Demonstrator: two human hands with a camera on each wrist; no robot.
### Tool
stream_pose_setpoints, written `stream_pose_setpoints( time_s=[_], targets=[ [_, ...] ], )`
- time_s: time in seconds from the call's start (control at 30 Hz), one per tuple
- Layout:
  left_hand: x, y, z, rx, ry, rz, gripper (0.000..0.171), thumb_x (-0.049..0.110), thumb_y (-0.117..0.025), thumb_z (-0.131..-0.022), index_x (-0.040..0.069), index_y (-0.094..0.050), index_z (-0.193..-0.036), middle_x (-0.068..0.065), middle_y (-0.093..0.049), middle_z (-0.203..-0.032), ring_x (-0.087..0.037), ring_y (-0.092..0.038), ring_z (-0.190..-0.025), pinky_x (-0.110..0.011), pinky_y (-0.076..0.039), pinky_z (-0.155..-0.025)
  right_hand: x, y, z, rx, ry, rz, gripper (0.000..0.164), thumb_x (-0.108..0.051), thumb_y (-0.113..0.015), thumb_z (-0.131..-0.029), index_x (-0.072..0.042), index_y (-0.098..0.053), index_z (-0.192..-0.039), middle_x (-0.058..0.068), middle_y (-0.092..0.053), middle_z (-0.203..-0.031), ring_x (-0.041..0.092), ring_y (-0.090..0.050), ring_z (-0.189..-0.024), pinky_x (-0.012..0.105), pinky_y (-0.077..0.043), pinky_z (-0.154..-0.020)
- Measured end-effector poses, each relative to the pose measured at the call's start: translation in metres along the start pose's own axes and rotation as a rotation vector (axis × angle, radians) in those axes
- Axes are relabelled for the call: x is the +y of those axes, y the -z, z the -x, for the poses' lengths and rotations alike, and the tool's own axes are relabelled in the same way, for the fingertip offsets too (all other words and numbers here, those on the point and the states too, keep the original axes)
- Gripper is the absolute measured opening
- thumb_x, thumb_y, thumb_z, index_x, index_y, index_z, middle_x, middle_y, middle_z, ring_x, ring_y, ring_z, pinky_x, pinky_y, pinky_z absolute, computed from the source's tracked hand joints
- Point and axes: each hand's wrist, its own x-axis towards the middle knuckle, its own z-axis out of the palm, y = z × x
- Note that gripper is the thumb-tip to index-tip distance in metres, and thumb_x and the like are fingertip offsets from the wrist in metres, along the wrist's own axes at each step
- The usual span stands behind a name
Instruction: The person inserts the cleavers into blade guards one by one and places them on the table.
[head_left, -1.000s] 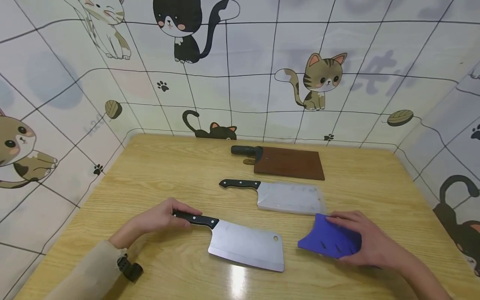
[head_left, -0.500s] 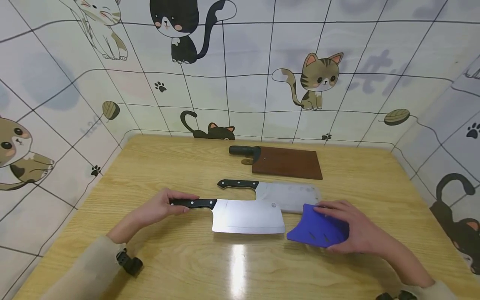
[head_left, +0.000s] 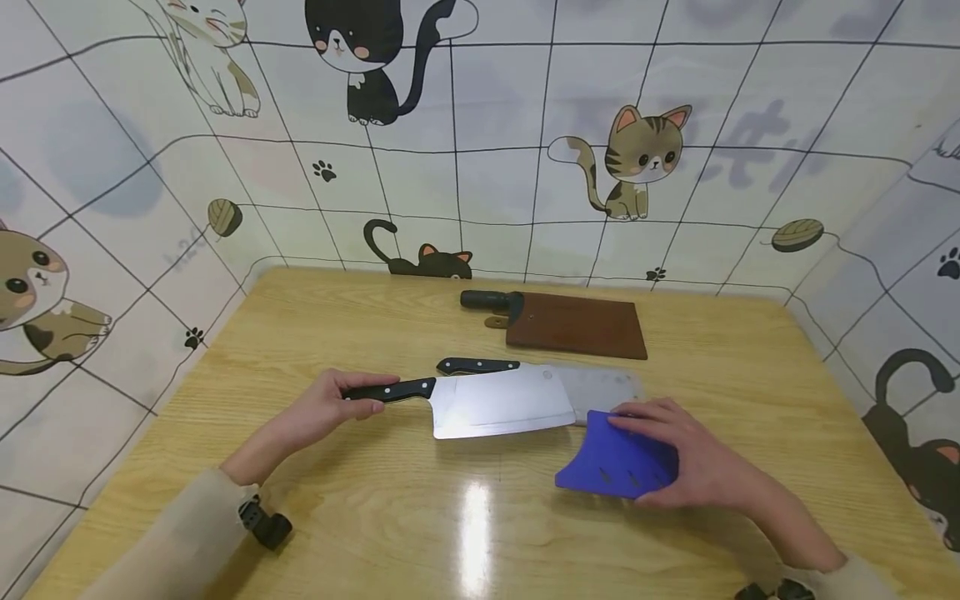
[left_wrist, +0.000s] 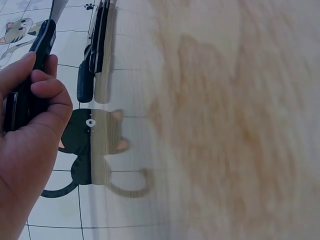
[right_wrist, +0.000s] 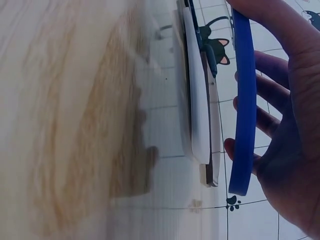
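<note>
A pale wall covering (head_left: pixel 495 92) with black lines and at least six drawn cats (head_left: pixel 645 162) stands behind a yellow-brown wooden tabletop (head_left: pixel 352 517). There are two hands, and each one holds one thing. The left hand (head_left: pixel 326 408) grips the black handle of a big, shiny metal chopping knife (head_left: pixel 495 404). The right hand (head_left: pixel 693 458) pinches a flat blue piece with a curved side (head_left: pixel 622 458), thumb on one side and fingers on the other. Two small dark slots show in it.

That makes two knives with bare metal blades. The second metal knife with a black handle (head_left: pixel 600 390) lies on the tabletop, partly hidden behind the first one. Farther back lies one brown, flat, four-sided thing with a dark round handle (head_left: pixel 573 325).

One second ago, the held knife was closer to the front, and its blade sloped down to the right. Now it is up off the tabletop, and its blade tips up a little to the right. The blue piece has moved left, from well apart to just beside the end of that blade. The two things at the back have not moved.
</note>
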Motion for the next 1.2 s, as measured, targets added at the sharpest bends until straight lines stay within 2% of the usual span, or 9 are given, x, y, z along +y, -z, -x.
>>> stream_pose_setpoints(
  time_s=[0.27,0.5,0.67,0.77,1.0,1.2],
  targets=[
    [-0.002,0.001,-0.002,0.013,0.002,-0.019,0.040,0.011,-0.072,-0.096,0.005,-0.067,-0.136,-0.017,-0.065,-0.128,-0.024,-0.055,-0.089,-0.027,-0.044,-0.067,-0.001,-0.005,-0.005,-0.016,-0.028,-0.006,0.094,-0.039,-0.101,-0.056,-0.019,-0.064,-0.139,0.000,-0.057,-0.142,0.014,-0.045,-0.126,0.040,-0.045,-0.089],
    [0.000,-0.002,-0.002,0.000,-0.004,-0.010,0.040,0.011,-0.073,-0.096,0.004,-0.067,-0.135,-0.017,-0.065,-0.125,-0.022,-0.055,-0.084,-0.028,-0.044,-0.066,0.000,-0.008,-0.006,-0.022,-0.028,-0.018,0.094,-0.038,-0.101,-0.055,-0.017,-0.064,-0.139,0.001,-0.057,-0.142,0.015,-0.046,-0.126,0.037,-0.045,-0.091],
    [0.001,-0.004,-0.001,0.013,0.000,-0.017,0.039,0.010,-0.072,-0.096,0.005,-0.068,-0.135,-0.015,-0.066,-0.122,-0.020,-0.052,-0.079,-0.026,-0.042,-0.064,-0.001,-0.010,-0.006,-0.029,-0.053,-0.018,0.094,-0.039,-0.101,-0.057,-0.019,-0.064,-0.140,0.000,-0.056,-0.143,0.016,-0.045,-0.126,0.042,-0.046,-0.090],
    [0.003,-0.005,0.000,0.018,-0.003,-0.007,0.040,0.009,-0.072,-0.096,0.003,-0.067,-0.135,-0.017,-0.065,-0.126,-0.020,-0.053,-0.083,-0.026,-0.043,-0.065,-0.002,-0.010,-0.006,-0.023,-0.070,-0.015,0.094,-0.040,-0.100,-0.057,-0.020,-0.063,-0.141,0.000,-0.056,-0.143,0.017,-0.045,-0.126,0.045,-0.045,-0.090],
    [0.007,-0.010,0.002,0.049,0.013,0.009,0.042,0.008,-0.073,-0.095,0.002,-0.066,-0.135,-0.019,-0.064,-0.134,-0.021,-0.054,-0.090,-0.024,-0.042,-0.066,-0.003,-0.013,-0.009,0.025,-0.105,-0.005,0.097,-0.038,-0.101,-0.057,-0.017,-0.061,-0.143,0.001,-0.057,-0.142,0.017,-0.045,-0.124,0.049,-0.045,-0.089],
    [0.008,-0.014,0.001,0.060,-0.021,-0.002,0.041,0.007,-0.074,-0.094,0.003,-0.067,-0.135,-0.019,-0.063,-0.135,-0.021,-0.056,-0.096,-0.023,-0.045,-0.071,-0.005,-0.016,-0.014,0.079,-0.124,0.002,0.094,-0.034,-0.101,-0.056,-0.013,-0.064,-0.140,0.005,-0.060,-0.137,0.022,-0.047,-0.120,0.050,-0.042,-0.088]
  ],
)
